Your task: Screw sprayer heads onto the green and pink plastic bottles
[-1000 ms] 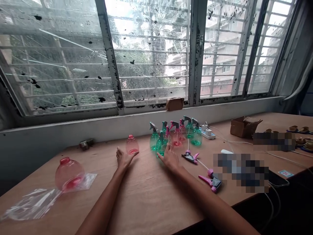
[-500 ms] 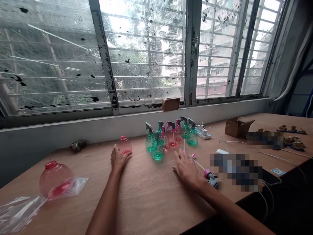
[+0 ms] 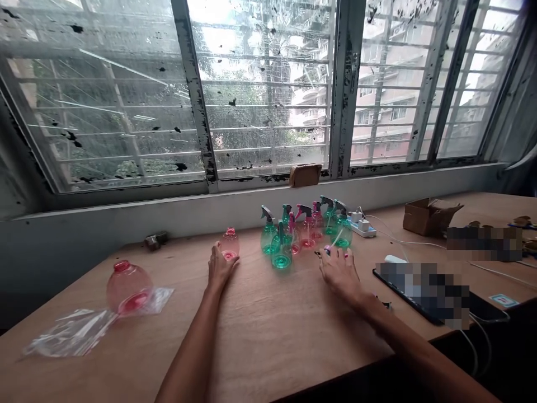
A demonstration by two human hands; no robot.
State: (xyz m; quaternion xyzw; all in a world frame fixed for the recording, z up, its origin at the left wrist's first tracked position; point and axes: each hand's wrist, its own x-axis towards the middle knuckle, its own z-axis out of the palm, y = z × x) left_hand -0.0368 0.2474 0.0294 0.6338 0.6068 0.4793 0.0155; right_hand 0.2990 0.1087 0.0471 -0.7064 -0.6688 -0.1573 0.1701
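My left hand lies on the wooden table with thumb and fingers closed round the base of a small pink bottle that has no sprayer. My right hand is curled over a pink spray head, whose thin white tube pokes out toward the bottles. Between the two hands stands a cluster of green and pink spray bottles with trigger heads fitted.
A larger pink bottle rests on a clear plastic bag at the left. A power strip, a cardboard box and cables lie to the right. A brown block sits on the window sill.
My right hand left the green bottle, swept right across the table and closed over the pink spray head. My left hand closed in round the small pink bottle's base.
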